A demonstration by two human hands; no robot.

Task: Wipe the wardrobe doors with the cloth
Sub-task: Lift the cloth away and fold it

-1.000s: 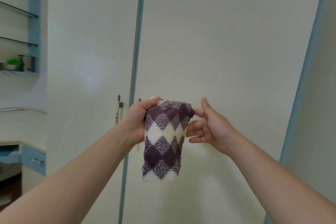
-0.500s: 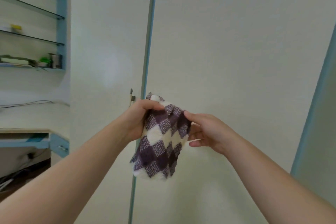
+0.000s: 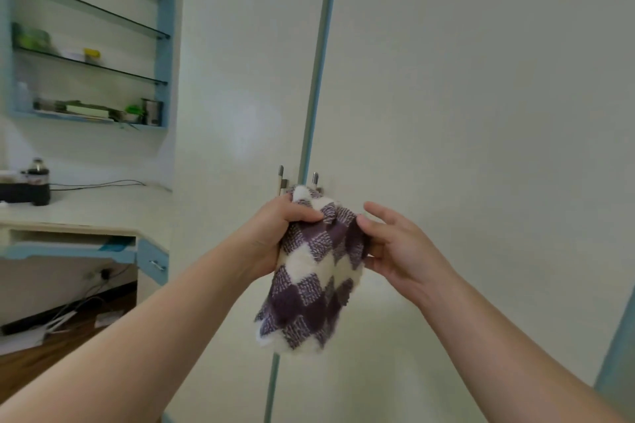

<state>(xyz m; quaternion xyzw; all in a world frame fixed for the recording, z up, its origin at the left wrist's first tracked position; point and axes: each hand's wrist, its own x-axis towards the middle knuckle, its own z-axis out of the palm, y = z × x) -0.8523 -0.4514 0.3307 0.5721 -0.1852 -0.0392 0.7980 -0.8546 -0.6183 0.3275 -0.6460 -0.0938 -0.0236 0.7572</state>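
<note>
Here left hand (image 3: 275, 233) grips the cloth (image 3: 309, 271); right hand (image 3: 395, 244) pinches its edge.

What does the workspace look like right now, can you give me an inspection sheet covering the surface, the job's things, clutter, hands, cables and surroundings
Surface: two pale wardrobe doors, shut, with a blue strip between them and two small handles at the seam.
Job's things: purple and white cloth, bunched, hanging in front of the doors, not touching them as far as can be seen.
Clutter: dark bottle on the counter; metal cup and small items on the glass shelves.
Hands: left hand closed on the cloth's top; right hand pinching its right edge.
Cables: a cable along the counter; more under the desk.
Surroundings: wooden floor, blue-trimmed drawer.
</note>
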